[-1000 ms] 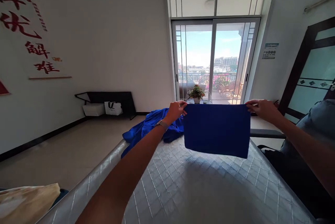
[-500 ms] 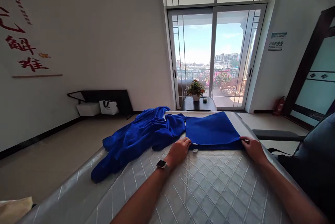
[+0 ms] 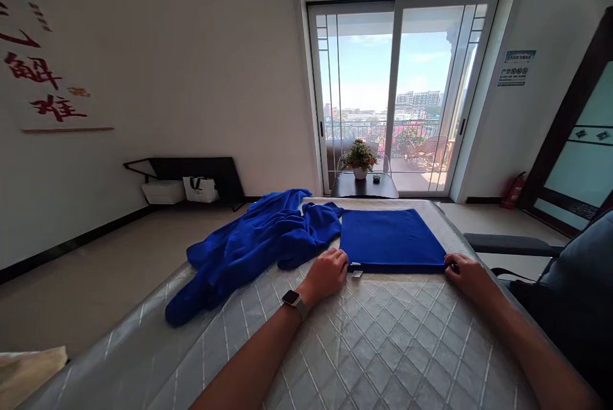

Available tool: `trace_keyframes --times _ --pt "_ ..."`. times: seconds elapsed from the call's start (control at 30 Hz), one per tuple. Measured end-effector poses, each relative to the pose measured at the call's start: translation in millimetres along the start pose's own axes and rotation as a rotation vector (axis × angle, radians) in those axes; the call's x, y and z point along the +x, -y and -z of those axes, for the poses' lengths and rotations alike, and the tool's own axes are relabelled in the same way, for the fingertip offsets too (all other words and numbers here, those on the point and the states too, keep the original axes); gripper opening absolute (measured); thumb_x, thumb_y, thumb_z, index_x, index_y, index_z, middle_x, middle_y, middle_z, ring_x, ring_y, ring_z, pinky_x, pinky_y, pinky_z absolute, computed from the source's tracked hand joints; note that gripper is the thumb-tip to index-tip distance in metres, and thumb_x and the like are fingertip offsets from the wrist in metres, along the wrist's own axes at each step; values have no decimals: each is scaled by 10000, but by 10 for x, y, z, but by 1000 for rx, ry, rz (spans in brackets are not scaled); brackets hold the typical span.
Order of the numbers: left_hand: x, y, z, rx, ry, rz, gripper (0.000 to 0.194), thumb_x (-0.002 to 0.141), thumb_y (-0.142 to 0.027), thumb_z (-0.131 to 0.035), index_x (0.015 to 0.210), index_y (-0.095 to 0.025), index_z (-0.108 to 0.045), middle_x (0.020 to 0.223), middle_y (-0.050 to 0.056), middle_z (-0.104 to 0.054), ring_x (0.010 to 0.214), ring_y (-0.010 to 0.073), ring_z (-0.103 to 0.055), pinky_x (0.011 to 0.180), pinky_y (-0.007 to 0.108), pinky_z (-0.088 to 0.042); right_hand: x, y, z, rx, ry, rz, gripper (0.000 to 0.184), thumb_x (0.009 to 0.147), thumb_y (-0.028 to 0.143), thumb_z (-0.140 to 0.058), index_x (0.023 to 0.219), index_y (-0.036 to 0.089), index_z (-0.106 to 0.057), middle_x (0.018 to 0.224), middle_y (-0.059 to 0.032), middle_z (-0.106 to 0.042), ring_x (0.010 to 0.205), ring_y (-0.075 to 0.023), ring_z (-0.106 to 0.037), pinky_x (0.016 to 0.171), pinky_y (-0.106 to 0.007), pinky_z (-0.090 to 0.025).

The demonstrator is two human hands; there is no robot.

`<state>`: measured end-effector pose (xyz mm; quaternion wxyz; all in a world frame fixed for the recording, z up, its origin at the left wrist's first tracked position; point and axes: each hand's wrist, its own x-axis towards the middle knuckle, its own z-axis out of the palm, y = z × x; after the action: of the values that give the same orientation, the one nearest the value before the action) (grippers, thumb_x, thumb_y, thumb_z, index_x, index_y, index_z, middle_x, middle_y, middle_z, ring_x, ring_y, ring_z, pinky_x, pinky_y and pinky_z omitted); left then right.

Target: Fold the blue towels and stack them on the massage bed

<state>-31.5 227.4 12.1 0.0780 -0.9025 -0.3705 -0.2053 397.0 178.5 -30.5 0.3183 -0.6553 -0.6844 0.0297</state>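
Observation:
A blue garment (image 3: 390,239) lies folded into a flat rectangle, with small white labels (image 3: 357,274) sticking out at its near left corner. My left hand (image 3: 329,271), a watch on its wrist, has its fingers closed at that corner. At the near right corner, my right hand (image 3: 467,274) pinches the edge between thumb and fingers. Crumpled blue clothing (image 3: 253,247) is heaped to the left and touches the folded garment; whether the two are joined I cannot tell. Everything rests on a quilted, plastic-like covered surface (image 3: 378,346).
Beyond the far edge stands a small dark table (image 3: 345,188) with a potted plant (image 3: 359,161), before sliding glass doors. A dark chair (image 3: 569,282) borders the right side. By the left wall, a black rack (image 3: 227,183) holds a white bag (image 3: 200,189) and a white box (image 3: 163,191).
The garment's near edge, whose layers were offset, now lies even and its top looks flatter. My right hand has shifted slightly right and down. The view has tilted down a little.

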Motion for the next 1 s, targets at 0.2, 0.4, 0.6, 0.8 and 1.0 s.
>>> trace_keyframes --times 0.2,0.4,0.6,0.8,1.0 --pt "-2 -27 51 83 62 -62 114 923 -156 -515 943 -186 -624 952 84 -670 881 230 -624 822 366 -488 -16 63 23 -112 62 52 246 829 260 -484 968 227 -685 1096 -77 -722 884 -211 -688 837 -322 -506" --pt "-1 82 106 69 78 -71 142 904 -171 -534 987 -202 -644 1011 84 -684 933 233 -628 858 373 -473 -77 56 -15 -262 2 115 227 861 333 -503 953 226 -681 1104 -86 -700 1063 -275 -614 963 -400 -464" --pt "-164 658 243 12 -217 344 230 809 -220 -647 1036 -218 -687 1160 108 -693 1137 310 -587 1020 463 -394 -117 -97 -98 -259 -191 147 330 916 403 -451 1093 216 -657 1127 -105 -676 1053 -287 -617 973 -447 -462" --pt "-182 807 397 -128 -477 556 43 748 -243 -606 719 -225 -580 803 54 -644 839 250 -611 845 393 -459 -109 -130 -137 -279 -243 186 317 943 406 -446 1063 200 -656 1067 -97 -687 990 -274 -623 933 -424 -471" --pt "-207 601 1689 -190 -1054 789 171 891 -206 -278 784 -255 -403 707 -13 -442 642 186 -444 617 316 -400 -238 43 -10 -513 -357 172 315 949 347 -424 951 167 -682 952 -115 -701 900 -278 -620 819 -409 -473"
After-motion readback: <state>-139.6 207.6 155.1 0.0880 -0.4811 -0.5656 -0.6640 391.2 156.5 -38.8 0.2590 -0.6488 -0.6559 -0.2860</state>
